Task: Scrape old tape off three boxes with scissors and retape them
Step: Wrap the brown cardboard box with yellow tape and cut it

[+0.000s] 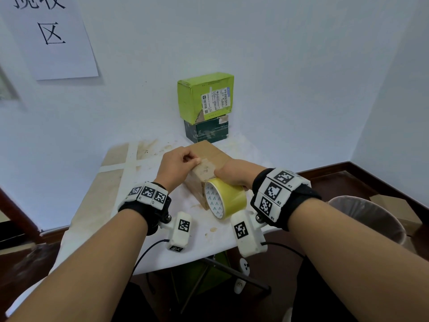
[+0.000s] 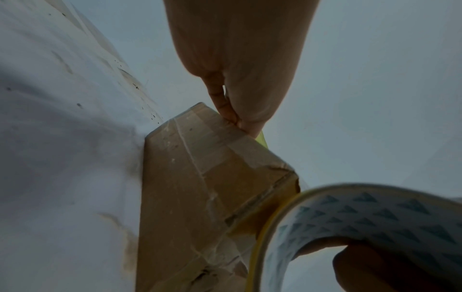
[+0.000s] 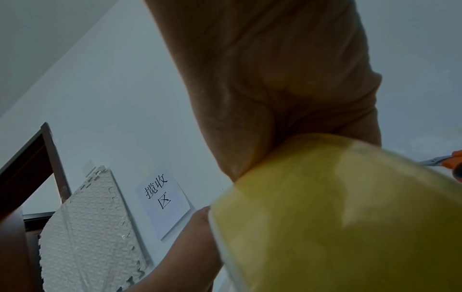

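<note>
A brown cardboard box (image 1: 210, 151) lies on the small white-covered table (image 1: 130, 182). My left hand (image 1: 180, 165) sits on its top with fingers curled, thumb and forefinger (image 2: 233, 116) pinching the tape's end at the box's (image 2: 190, 187) upper edge. My right hand (image 1: 235, 173) grips the yellow tape roll (image 1: 226, 199), which touches the box's near corner; a finger goes through the roll's (image 2: 362, 223) patterned core. The roll (image 3: 337, 217) fills the right wrist view. Orange-handled scissors (image 3: 448, 161) show at that view's right edge. A green box (image 1: 204, 96) is stacked on a dark green box (image 1: 207, 131) at the back.
A lined waste bin (image 1: 369, 219) stands on the floor to the right of the table. A paper sign (image 1: 51, 36) hangs on the wall at left, and a white foam mat (image 3: 92, 233) leans there. The table's near edge is just under my wrists.
</note>
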Demonstrator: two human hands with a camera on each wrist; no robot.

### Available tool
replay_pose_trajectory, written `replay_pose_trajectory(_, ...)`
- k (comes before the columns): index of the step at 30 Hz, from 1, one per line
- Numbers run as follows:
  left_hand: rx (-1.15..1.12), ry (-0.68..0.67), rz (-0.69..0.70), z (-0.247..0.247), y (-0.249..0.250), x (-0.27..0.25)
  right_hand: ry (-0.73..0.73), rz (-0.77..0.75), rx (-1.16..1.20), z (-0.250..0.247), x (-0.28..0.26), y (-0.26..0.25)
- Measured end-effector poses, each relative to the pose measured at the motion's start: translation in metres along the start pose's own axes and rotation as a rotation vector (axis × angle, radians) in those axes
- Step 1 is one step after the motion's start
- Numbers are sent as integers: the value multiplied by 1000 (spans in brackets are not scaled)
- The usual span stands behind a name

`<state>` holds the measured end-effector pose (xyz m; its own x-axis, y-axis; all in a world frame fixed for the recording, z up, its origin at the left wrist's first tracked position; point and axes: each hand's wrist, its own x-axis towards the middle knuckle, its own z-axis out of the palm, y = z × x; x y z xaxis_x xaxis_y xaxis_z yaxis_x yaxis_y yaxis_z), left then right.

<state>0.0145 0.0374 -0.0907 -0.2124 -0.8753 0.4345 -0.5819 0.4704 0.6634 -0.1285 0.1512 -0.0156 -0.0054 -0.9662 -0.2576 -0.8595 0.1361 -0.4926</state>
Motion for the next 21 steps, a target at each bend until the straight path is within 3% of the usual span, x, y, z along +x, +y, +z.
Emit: replay_pose_trajectory(21,159,-102,-48,-8,10,2,16,-38,81,3,2,5)
